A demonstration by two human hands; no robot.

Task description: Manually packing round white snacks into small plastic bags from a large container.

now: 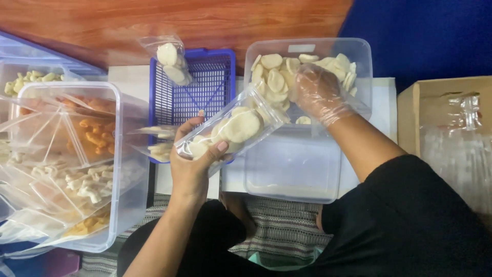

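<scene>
Clear pouch point(230, 131) partly filled with pale round crackers, gripped in my left hand point(192, 164), fingers closed around it. My gloved right hand point(318, 92) reaches into the clear tub point(307, 154), fingers loosely curled over crackers point(274, 77). Filled pouches already lie in the blue basket point(205, 82); many crackers left

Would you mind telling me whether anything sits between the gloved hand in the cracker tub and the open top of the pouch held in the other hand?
Nothing visible does. The right hand is in the clear tub among the round crackers, and the pouch in the left hand opens just beside it.
</scene>
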